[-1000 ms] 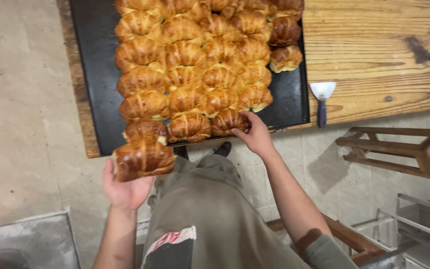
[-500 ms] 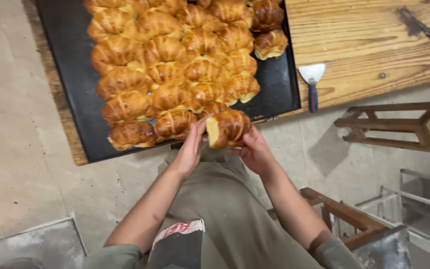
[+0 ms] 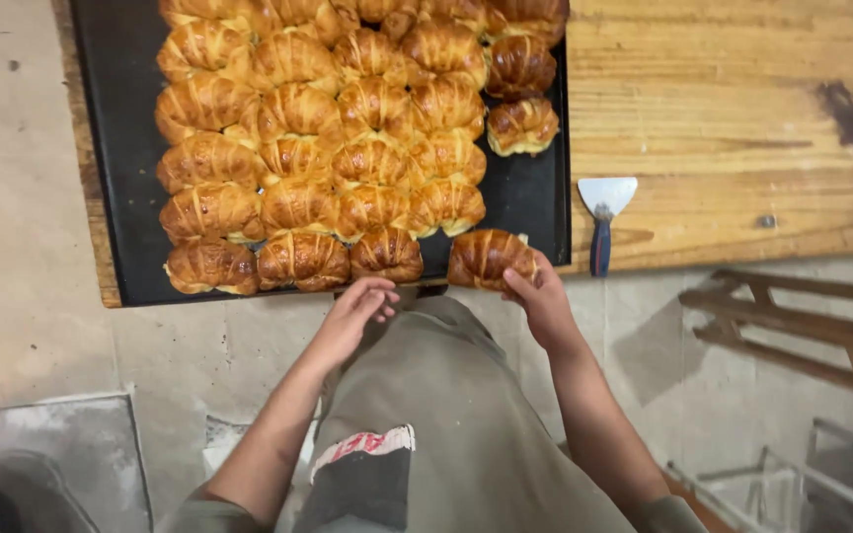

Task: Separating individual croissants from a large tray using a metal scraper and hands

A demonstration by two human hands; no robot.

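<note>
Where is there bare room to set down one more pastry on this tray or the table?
Bare tray strip between the pastries and the tray's right edge; open wooden table beyond the scraper. The tray's left and middle are packed. The right hand holds a croissant at the front edge.

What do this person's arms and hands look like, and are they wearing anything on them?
Both forearms are bare. The left hand and right hand wear no gloves, and no rings, watch or bracelets show. Grey-green sleeves appear only near the elbows at the picture's bottom edge. A grey-green apron with a dark patch hangs between the arms.
</note>
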